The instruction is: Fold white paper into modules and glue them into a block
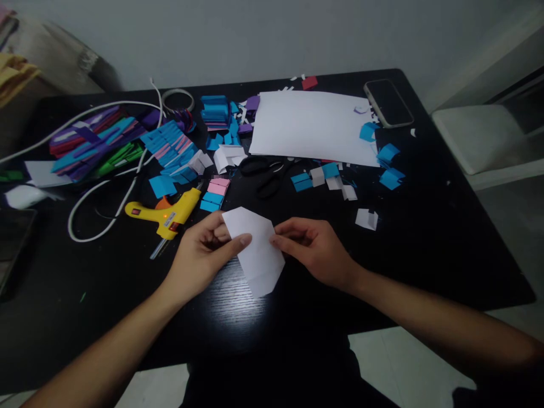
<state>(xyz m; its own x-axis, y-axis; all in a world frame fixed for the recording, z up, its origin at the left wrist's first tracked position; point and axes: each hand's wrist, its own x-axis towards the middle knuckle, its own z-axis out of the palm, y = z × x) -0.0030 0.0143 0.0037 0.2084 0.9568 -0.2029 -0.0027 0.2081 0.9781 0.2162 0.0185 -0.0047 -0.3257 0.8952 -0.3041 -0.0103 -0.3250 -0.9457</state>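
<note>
Between my hands, above the near side of the table, is a white piece of paper (257,249) with cut-off corners, tilted. My left hand (208,243) pinches its left edge, thumb on top and the other fingers partly behind it. At the paper's right edge, my right hand (312,246) has thumb and index finger closed on it. A yellow hot glue gun (165,215) lies left of my left hand, its small light glowing orange. Black-handled scissors (267,175) lie beyond the paper. Just past my left hand sits a small pink and blue folded paper piece (215,194).
Large white sheets (312,127) lie at the back of the black table (442,243), beside a phone (389,103). Folded blue pieces (168,141) and colored strips (97,141) are heaped at left, near a white cable (96,237). A tape roll (178,101) lies behind them.
</note>
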